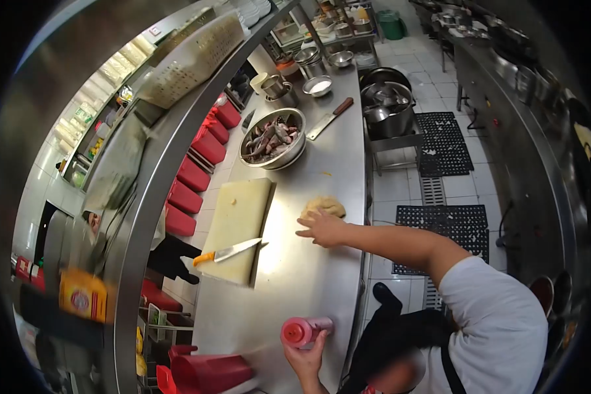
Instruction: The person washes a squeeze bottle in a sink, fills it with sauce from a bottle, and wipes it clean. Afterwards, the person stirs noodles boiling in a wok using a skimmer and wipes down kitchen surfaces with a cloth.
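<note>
My right hand (326,228) reaches across the steel counter, fingers spread, at the near edge of a crumpled yellowish cloth (324,207). The fingers touch the cloth; whether they pinch it is hard to see. Low in the view, my left hand (306,361) is wrapped round a red squeeze bottle (306,331), whose round end faces up toward the camera. Left of my right hand, a knife with an orange handle (226,252) lies across a pale cutting board (233,210).
A steel bowl of fish (272,138) stands beyond the board. A cleaver (330,119) lies by the counter's far edge, near a small bowl of white contents (318,86). A red container (210,373) sits lower left. A steel shelf (157,151) rises on the left.
</note>
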Demonstrator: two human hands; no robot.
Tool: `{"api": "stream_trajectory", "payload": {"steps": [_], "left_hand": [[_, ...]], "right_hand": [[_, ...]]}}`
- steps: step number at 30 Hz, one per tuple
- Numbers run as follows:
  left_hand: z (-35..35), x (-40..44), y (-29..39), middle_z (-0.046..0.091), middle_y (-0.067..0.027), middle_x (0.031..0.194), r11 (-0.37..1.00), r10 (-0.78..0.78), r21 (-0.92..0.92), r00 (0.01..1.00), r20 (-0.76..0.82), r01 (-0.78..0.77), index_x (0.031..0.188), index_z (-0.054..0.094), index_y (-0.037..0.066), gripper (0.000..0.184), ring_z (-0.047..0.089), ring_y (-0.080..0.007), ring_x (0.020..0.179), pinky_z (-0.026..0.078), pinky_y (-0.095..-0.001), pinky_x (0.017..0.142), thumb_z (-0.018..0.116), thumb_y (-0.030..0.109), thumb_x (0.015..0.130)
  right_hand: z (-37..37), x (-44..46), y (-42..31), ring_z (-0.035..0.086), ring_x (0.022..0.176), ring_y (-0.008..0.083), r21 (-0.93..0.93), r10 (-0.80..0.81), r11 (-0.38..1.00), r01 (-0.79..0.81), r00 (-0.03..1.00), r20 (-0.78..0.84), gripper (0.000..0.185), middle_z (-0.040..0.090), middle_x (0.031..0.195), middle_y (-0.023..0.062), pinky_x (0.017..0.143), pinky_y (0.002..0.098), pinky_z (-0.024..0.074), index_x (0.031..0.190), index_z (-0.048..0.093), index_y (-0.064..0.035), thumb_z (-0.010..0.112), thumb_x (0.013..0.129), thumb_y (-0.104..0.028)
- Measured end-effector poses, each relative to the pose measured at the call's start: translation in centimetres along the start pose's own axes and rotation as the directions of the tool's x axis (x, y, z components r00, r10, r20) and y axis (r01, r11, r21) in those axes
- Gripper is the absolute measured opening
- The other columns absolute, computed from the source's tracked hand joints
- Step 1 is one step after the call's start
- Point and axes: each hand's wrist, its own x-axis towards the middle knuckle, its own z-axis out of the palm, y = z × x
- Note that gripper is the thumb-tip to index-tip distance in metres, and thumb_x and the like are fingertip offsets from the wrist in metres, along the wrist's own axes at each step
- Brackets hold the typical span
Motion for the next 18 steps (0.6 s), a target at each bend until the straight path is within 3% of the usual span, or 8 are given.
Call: {"api": "stream_trajectory", "payload": {"steps": [4, 5, 8, 9, 11, 12, 15, 18], "left_hand": [[4.7, 5.0, -1.2, 0.065, -0.0152, 0.103, 0.999, -0.007, 0.04, 0.998, -0.059, 0.009, 0.116, 0.056, -0.002, 0.071, 0.064, -0.027, 0.094, 0.05, -0.0377, 0.086, 0.093, 0.022, 0.061], [6.0, 6.3, -1.2, 0.065, -0.0153, 0.103, 0.998, -0.053, 0.023, 0.998, -0.045, 0.054, 0.116, 0.056, -0.002, 0.071, 0.064, -0.0273, 0.093, 0.05, -0.0378, 0.086, 0.093, 0.022, 0.061], [10.4, 11.6, -0.8, 0.065, -0.0148, 0.101, 0.993, -0.108, -0.044, 0.994, -0.027, 0.107, 0.114, 0.057, -0.002, 0.067, 0.064, -0.027, 0.092, 0.051, -0.0381, 0.084, 0.092, 0.022, 0.062], [11.8, 13.3, -0.4, 0.066, -0.0146, 0.1, 0.992, -0.111, -0.063, 0.994, -0.024, 0.109, 0.114, 0.057, -0.002, 0.066, 0.064, -0.0266, 0.092, 0.051, -0.038, 0.084, 0.092, 0.021, 0.062], [14.0, 16.1, 0.3, 0.066, -0.0141, 0.1, 0.993, -0.101, -0.061, 0.995, -0.019, 0.1, 0.113, 0.057, -0.002, 0.065, 0.064, -0.0261, 0.092, 0.051, -0.0376, 0.083, 0.091, 0.021, 0.063], [15.2, 17.7, 0.3, 0.066, -0.0139, 0.1, 0.995, -0.086, -0.045, 0.996, -0.021, 0.085, 0.113, 0.057, -0.001, 0.064, 0.065, -0.026, 0.091, 0.051, -0.0373, 0.083, 0.091, 0.021, 0.064], [19.1, 21.6, 1.3, 0.066, -0.014, 0.101, 0.991, -0.114, 0.058, 0.991, -0.066, 0.118, 0.114, 0.056, -0.001, 0.063, 0.065, -0.0262, 0.092, 0.051, -0.0363, 0.084, 0.09, 0.021, 0.066], [23.5, 24.4, 2.1, 0.066, -0.0142, 0.103, 0.972, -0.203, 0.078, 0.958, -0.202, 0.222, 0.115, 0.055, 0.0, 0.061, 0.065, -0.0264, 0.094, 0.05, -0.0358, 0.085, 0.089, 0.021, 0.067]], "right_hand": [[5.4, 4.5, 5.6, 0.025, 0.144, 0.031, 0.019, -0.071, 0.997, 0.068, 0.979, 0.19, 0.055, 0.026, 0.157, 0.0123, 0.119, 0.0509, 0.0169, 0.146, 0.036, -0.0124, 0.047, 0.093, -0.021], [5.9, 4.5, 7.5, 0.031, 0.142, 0.0286, 0.027, -0.121, 0.992, 0.121, 0.992, 0.03, 0.051, 0.036, 0.151, 0.013, 0.117, 0.0506, 0.021, 0.142, 0.041, -0.0087, 0.043, 0.093, -0.02], [2.9, 6.8, 14.3, 0.035, 0.139, 0.0264, 0.116, 0.094, 0.988, -0.106, 0.989, 0.111, 0.044, 0.045, 0.145, 0.0127, 0.114, 0.051, 0.0238, 0.136, 0.049, -0.0099, 0.043, 0.093, -0.017], [2.9, 6.5, 17.4, 0.04, 0.136, 0.0266, 0.104, 0.115, 0.989, -0.109, 0.992, -0.054, 0.039, 0.052, 0.139, 0.0132, 0.113, 0.0486, 0.0264, 0.128, 0.055, -0.0097, 0.043, 0.091, -0.013], [5.0, 5.2, 24.6, 0.039, 0.136, 0.0311, 0.269, 0.212, 0.951, -0.149, 0.952, -0.222, 0.035, 0.048, 0.143, 0.0154, 0.116, 0.0467, 0.024, 0.121, 0.058, -0.0064, 0.043, 0.09, -0.008], [5.3, 4.3, 28.2, 0.043, 0.134, 0.0296, 0.148, 0.172, 0.98, -0.136, 0.947, -0.271, 0.031, 0.048, 0.143, 0.0149, 0.113, 0.0462, 0.0269, 0.119, 0.059, -0.0062, 0.045, 0.091, -0.011], [-0.2, 3.3, 34.0, 0.056, 0.119, 0.0286, 0.065, 0.116, 0.993, -0.102, 0.956, -0.269, 0.028, 0.062, 0.124, 0.0145, 0.099, 0.043, 0.0422, 0.115, 0.061, -0.0105, 0.052, 0.089, -0.015], [-2.1, 5.8, 38.2, 0.065, 0.101, 0.031, 0.323, 0.071, 0.946, -0.02, 0.987, -0.146, 0.029, 0.069, 0.106, 0.0152, 0.088, 0.0416, 0.0497, 0.115, 0.063, -0.0122, 0.052, 0.088, -0.007]]}}
